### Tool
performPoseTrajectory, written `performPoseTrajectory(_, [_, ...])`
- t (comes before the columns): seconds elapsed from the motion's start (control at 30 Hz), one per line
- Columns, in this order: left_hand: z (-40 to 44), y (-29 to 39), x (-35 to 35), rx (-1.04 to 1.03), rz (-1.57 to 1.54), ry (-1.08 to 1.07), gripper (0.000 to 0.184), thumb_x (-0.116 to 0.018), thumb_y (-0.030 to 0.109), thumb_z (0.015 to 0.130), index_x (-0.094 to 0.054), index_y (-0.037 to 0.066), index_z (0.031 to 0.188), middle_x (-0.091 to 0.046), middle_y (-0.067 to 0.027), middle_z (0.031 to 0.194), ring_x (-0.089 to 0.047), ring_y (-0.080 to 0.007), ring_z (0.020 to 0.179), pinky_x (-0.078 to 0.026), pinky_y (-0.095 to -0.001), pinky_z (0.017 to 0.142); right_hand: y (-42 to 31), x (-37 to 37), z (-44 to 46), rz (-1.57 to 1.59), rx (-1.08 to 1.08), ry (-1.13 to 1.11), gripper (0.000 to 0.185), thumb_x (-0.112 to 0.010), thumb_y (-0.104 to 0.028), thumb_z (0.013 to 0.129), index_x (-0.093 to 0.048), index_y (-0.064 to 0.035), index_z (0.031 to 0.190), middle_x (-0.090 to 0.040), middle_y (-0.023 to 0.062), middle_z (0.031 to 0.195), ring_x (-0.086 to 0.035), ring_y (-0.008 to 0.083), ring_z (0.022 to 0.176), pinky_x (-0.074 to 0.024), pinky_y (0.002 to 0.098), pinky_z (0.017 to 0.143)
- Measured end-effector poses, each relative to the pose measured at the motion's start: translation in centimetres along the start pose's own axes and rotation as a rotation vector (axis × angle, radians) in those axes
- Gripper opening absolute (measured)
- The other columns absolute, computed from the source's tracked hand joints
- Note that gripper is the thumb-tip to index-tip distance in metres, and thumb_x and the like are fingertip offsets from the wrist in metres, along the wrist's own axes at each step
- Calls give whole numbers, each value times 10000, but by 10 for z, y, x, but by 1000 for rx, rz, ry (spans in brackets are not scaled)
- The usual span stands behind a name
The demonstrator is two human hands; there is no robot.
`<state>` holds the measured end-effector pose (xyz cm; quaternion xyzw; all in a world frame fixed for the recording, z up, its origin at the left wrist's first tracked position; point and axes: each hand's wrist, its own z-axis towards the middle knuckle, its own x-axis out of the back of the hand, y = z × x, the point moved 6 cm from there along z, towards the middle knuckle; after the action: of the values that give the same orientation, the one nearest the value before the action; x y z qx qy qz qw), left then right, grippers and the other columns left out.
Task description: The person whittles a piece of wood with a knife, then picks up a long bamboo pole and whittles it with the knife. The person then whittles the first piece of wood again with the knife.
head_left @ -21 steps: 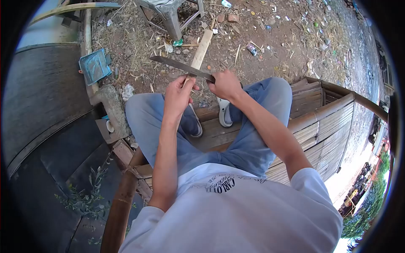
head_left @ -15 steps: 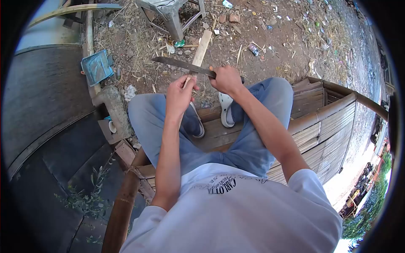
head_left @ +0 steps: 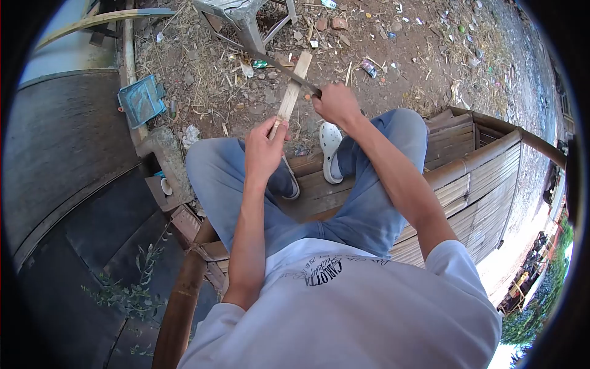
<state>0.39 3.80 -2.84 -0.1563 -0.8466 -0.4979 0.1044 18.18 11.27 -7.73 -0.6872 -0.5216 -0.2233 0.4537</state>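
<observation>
A flat, pale wooden strip (head_left: 290,99) points up and away, its lower end gripped in my left hand (head_left: 264,147) between thumb and fingers. My right hand (head_left: 338,106) is wrapped round the handle of a long dark blade (head_left: 279,67). The blade slants up to the left and crosses the strip near its far end. Most of the handle is hidden by my right fingers. Both hands are in front of my knees, above the ground.
A grey stool (head_left: 246,24) stands at the top. A blue tray (head_left: 142,100) lies at the left by a concrete block (head_left: 165,160). Slatted bamboo seating (head_left: 473,197) extends to the right. Litter and brick pieces (head_left: 339,23) dot the dirt.
The blade has moved up from near my left fingers toward the strip's far end and tilts more steeply. My right hand has risen slightly; my left hand still grips the strip, slightly lower.
</observation>
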Motion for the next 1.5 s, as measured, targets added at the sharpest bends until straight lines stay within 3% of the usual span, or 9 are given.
performPoseTrajectory(0.03, [0,-2,2,16,-17,16,256,-590,249,934,-673,8,950,-637,-37,631,-538,-98,447,-417,-287,450,-14,-9,-13,-71,198,33,294,-626,-272,796,-710,10,800,-680,230,766,-686,385,746,-562,460,721])
performPoseTrajectory(0.3, [10,1,7,35,-96,13,271,-588,256,939,-678,2,964,-637,-36,627,-520,-74,454,-401,-269,450,-28,-3,-17,-117,267,44,308,-615,-273,804,-712,19,794,-674,237,742,-682,399,719,-561,464,720])
performPoseTrajectory(0.43, [13,-1,4,-25,49,60,255,-596,247,924,-669,6,962,-626,-99,610,-548,-171,466,-414,-333,485,-13,12,5,-129,81,29,301,-616,-263,800,-711,14,872,-687,235,797,-695,377,754,-569,455,717])
performPoseTrajectory(0.53, [10,-3,3,-71,132,106,243,-599,240,912,-661,8,950,-601,-169,615,-565,-278,504,-417,-385,521,-37,11,-18,-267,275,-96,299,-612,-249,798,-711,21,876,-691,231,814,-699,369,764,-572,453,700])
performPoseTrajectory(0.7, [4,8,-2,-105,249,157,245,-595,242,908,-661,9,947,-578,-232,640,-587,-387,581,-415,-439,550,-16,27,2,-248,167,-85,253,-593,-207,793,-707,14,842,-692,231,829,-697,379,808,-568,455,749])
performPoseTrajectory(1.0, [4,5,1,-89,247,185,256,-599,249,904,-663,2,925,-600,-238,655,-608,-400,618,-435,-447,562,-29,24,-4,-311,331,-128,273,-595,-223,804,-694,31,790,-679,232,768,-691,384,744,-569,464,704])
performPoseTrajectory(1.1, [0,21,-1,-45,260,121,266,-601,251,901,-667,-3,943,-602,-250,663,-609,-416,629,-443,-452,568,-2,59,26,-246,47,-53,225,-592,-169,786,-712,12,845,-702,215,855,-698,381,807,-566,449,758])
performPoseTrajectory(1.23, [1,24,-3,-102,294,155,269,-600,246,899,-667,-9,952,-601,-267,678,-611,-436,651,-449,-467,582,-43,32,-17,-368,277,-237,229,-605,-185,784,-714,-1,867,-699,213,873,-698,364,843,-563,448,766])
performPoseTrajectory(1.5, [11,16,3,-102,337,244,265,-592,228,897,-678,0,1002,-613,-273,695,-611,-455,678,-462,-493,615,-46,35,4,-281,254,-95,249,-627,-217,779,-703,12,835,-695,214,845,-695,373,820,-568,443,745])
